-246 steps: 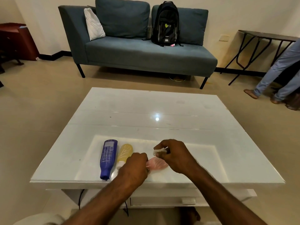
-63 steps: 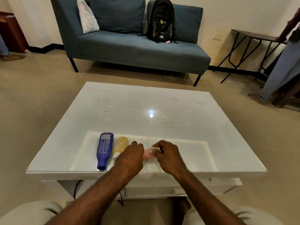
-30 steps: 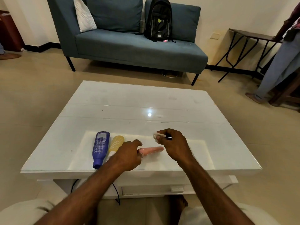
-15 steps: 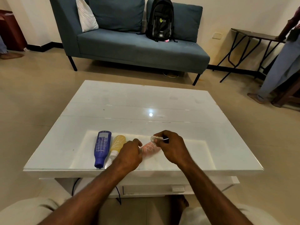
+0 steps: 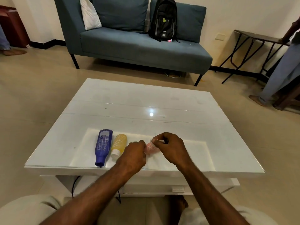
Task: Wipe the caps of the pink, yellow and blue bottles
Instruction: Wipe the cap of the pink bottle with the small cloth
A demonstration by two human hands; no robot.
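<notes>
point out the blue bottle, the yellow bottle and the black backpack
blue plastic bottle (image 5: 103,146), head view, on its label
yellow plastic bottle (image 5: 119,142), head view, mid body
black fabric backpack (image 5: 164,20), head view, front panel

A white, glossy tabletop (image 5: 146,101) is seen, with a ceiling light reflected near its middle. A blue bottle (image 5: 103,146) is laid flat on its near left part, cap toward the near edge. A yellow bottle (image 5: 119,145) is laid just to the right of it, parallel, with its white cap also toward the near edge. A pink bottle (image 5: 151,148) is seen further right, mostly covered; whether it rests on the surface cannot be told. The far half is left bare.
</notes>
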